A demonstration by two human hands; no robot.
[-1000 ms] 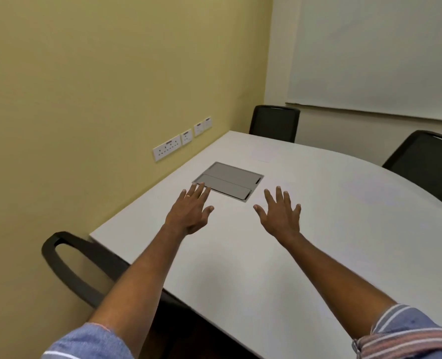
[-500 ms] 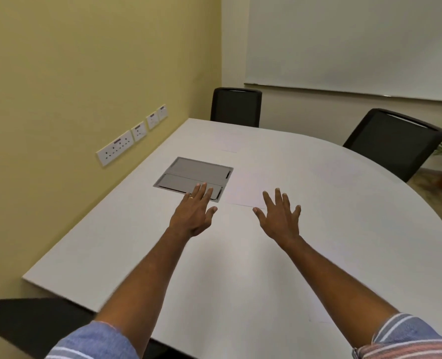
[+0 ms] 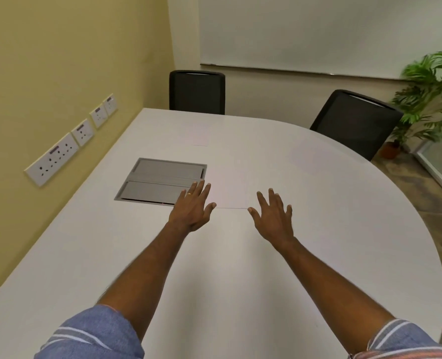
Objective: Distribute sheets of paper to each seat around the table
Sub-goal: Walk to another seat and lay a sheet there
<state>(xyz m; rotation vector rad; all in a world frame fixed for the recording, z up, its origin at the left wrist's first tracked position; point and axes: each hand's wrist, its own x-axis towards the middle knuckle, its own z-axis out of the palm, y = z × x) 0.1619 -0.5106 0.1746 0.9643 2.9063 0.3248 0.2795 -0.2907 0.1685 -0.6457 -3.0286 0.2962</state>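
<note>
- Paper (image 3: 231, 194) lies flat on the white tabletop (image 3: 344, 229), just right of the grey hatch (image 3: 160, 181), its near edge between the two hands.
- Left hand (image 3: 192, 209) and right hand (image 3: 273, 216) flank it with fingers spread, neither grip holding anything, likely poised to gather sheets.
- Fainter sheets seem to lie before the two chairs (image 3: 196, 92).

Two chairs (image 3: 197, 92) (image 3: 354, 123), four wall sockets (image 3: 51, 159) (image 3: 82, 132) (image 3: 98, 116) (image 3: 110, 104), one plant (image 3: 429, 92), three paper sheets (image 3: 231, 193) (image 3: 191, 133) (image 3: 310, 156) and two hands (image 3: 192, 208) (image 3: 274, 213) were counted.
</note>
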